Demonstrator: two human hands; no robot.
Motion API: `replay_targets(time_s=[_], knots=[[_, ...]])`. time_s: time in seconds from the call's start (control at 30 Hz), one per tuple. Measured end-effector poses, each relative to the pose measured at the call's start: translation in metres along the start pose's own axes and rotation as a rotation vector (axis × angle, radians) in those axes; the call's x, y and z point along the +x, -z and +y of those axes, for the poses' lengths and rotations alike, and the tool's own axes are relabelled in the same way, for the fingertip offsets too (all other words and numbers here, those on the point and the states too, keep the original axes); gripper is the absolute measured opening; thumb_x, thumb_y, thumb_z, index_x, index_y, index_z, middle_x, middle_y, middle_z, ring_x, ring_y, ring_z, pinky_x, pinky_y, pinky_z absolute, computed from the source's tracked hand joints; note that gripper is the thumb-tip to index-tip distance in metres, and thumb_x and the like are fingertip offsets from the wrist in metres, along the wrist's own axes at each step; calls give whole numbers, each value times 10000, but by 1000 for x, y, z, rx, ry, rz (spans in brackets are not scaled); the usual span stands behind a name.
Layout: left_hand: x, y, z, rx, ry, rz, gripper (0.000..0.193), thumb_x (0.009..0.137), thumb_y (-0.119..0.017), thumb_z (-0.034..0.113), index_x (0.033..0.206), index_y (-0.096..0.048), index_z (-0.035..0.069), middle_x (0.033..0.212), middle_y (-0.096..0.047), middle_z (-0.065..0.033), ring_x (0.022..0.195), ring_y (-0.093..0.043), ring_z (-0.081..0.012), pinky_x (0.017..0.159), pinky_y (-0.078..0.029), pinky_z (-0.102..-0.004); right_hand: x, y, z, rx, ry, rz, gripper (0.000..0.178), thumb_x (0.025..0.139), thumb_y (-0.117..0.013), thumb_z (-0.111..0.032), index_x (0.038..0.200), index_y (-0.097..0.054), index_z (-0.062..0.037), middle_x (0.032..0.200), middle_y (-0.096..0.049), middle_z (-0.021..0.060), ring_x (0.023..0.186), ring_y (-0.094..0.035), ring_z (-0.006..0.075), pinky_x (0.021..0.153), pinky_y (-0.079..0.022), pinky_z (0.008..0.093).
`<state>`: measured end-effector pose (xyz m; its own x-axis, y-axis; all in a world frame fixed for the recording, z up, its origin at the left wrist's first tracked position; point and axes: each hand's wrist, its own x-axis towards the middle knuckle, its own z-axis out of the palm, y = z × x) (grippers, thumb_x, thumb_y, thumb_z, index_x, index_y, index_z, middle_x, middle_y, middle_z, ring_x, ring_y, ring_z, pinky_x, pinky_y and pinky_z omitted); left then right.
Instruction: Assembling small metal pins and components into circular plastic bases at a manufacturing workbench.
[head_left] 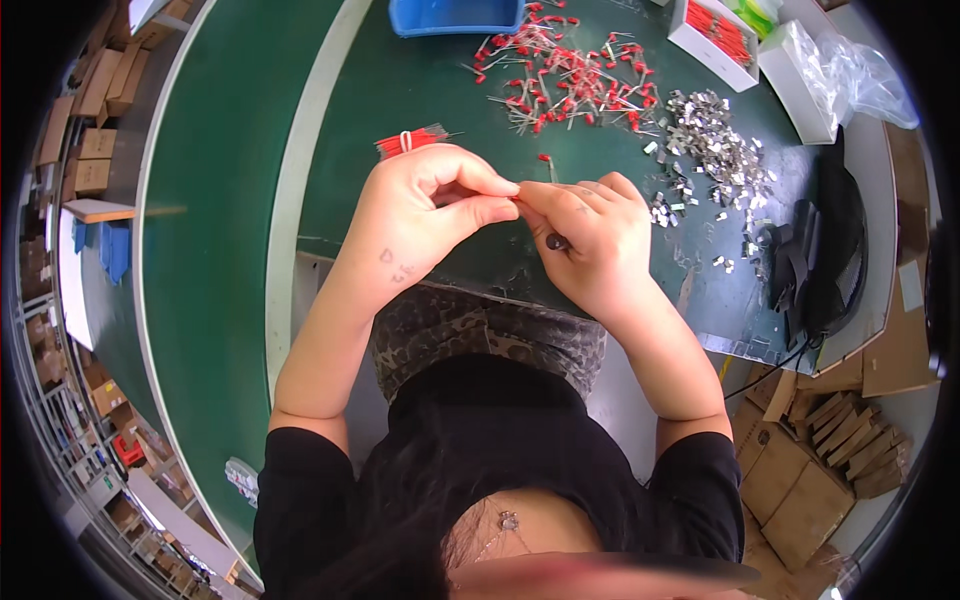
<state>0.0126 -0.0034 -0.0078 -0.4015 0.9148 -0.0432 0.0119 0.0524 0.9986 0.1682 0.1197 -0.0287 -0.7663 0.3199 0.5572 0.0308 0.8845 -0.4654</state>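
My left hand (415, 215) and my right hand (600, 225) meet fingertip to fingertip over the near part of the green table. Thumb and forefinger of the left are closed in a pinch on a small red piece (517, 196), mostly hidden by the fingers. My right fingertips press against the same spot. Out of the curled right hand sticks the round dark end of a tool (557, 241); the rest of it is covered. A single red LED (546, 158) lies just beyond the right hand. Behind the left hand is a banded bundle of red-sleeved leads (412, 140).
Loose red LEDs with wire legs (570, 80) are spread at the back. Small metal clips (710, 140) are heaped to the right. A blue bin (455, 18), a white box of red parts (715, 45), a white box with plastic bags (800, 85) and a black bag (835, 250) surround them.
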Motion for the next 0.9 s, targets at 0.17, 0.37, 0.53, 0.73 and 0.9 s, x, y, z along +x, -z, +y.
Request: replay_targets(time_s=[0.17, 0.37, 0.53, 0.73, 0.9], knots=[[2, -6, -10, 84, -96, 96, 118, 819, -787, -15, 911, -713, -22, 907, -709, -64, 847, -676, -126, 788, -563, -257, 1, -2, 0, 6, -62, -2, 205, 782, -802, -76, 943, -687, -127, 747, -716, 7, 605, -657, 164, 587, -395, 313], [14, -12, -19, 125, -214, 121, 140, 809, -795, -1, 924, -714, -7, 926, -698, -65, 884, -662, -147, 797, -557, -273, 3, 3, 4, 21, -186, 26, 193, 788, -808, -90, 938, -695, -133, 747, -713, 2, 582, -638, 171, 576, -402, 314], [15, -13, -5, 83, -382, 76, 353, 794, -830, 69, 1111, -685, 9, 1106, -658, -94, 988, -647, -173, 863, -538, -288, 22, 42, 6, -94, -125, -28, 151, 805, -797, -83, 933, -728, -125, 774, -726, -4, 549, -602, 149, 568, -410, 290], [-7, 34, -8, 109, -351, 166, 493, 845, -788, 132, 1279, -601, -7, 1261, -592, -122, 1116, -605, -208, 981, -470, -328, 79, 121, 127, -344, -369, 51, 124, 888, -721, -104, 996, -752, -51, 830, -729, 53, 622, -588, 115, 623, -467, 242], [-18, 47, -20, 167, -234, 253, 385, 888, -692, 78, 1253, -613, -14, 1245, -604, -123, 1122, -604, -213, 1002, -451, -336, 121, 119, 238, -557, -327, -209, 186, 862, -736, -213, 976, -745, -66, 850, -719, 99, 704, -651, 221, 679, -520, 341]])
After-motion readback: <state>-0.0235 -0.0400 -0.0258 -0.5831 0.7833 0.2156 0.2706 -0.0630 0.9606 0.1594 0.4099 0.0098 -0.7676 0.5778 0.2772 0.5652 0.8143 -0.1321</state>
